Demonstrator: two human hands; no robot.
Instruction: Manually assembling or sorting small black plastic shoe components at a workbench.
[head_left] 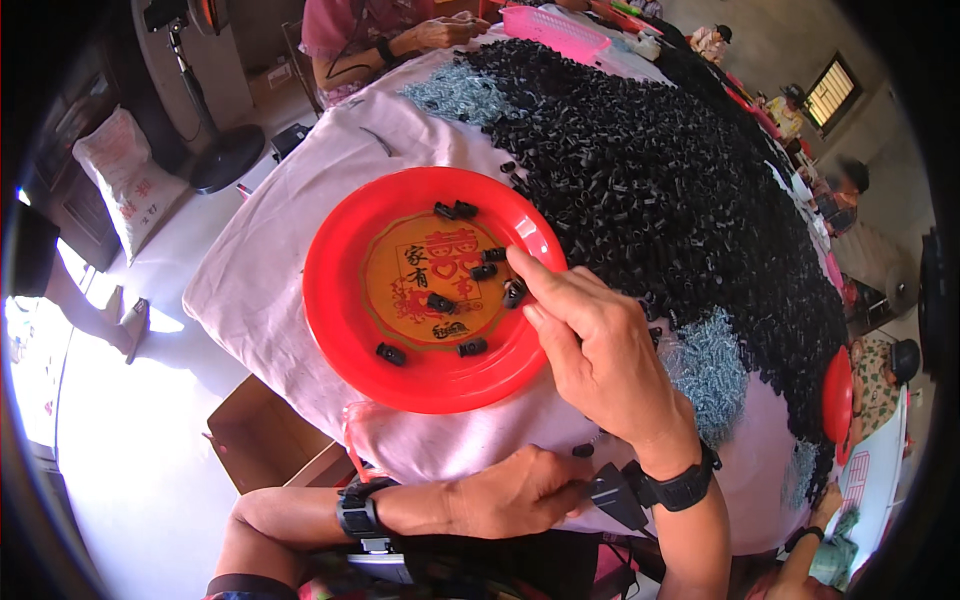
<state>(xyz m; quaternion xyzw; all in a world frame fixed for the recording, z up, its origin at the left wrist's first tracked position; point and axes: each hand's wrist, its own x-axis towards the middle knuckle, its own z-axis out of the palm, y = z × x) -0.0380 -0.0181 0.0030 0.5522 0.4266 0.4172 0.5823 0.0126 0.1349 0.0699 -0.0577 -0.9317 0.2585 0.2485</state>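
A red plate point(345, 340) with a yellow printed centre lies on the pink cloth, holding several small black plastic pieces point(440, 302). My right hand point(600, 350) reaches over the plate's right rim, index finger stretched out and thumb apart from it. One black piece point(514, 293) sits on the plate beside these two fingertips, not visibly pinched. Below the plate, close to the table edge, my left hand point(525, 492) is closed with its fingers curled under; what it holds, if anything, is hidden. A single black piece point(583, 450) lies just past its knuckles.
A broad heap of black pieces point(620, 170) covers the table's right side, with small silvery-blue parts point(708, 375) beside it. A pink basket point(555, 33) stands far off. Co-workers sit around the table. A cardboard box point(265, 430) is on the floor at left.
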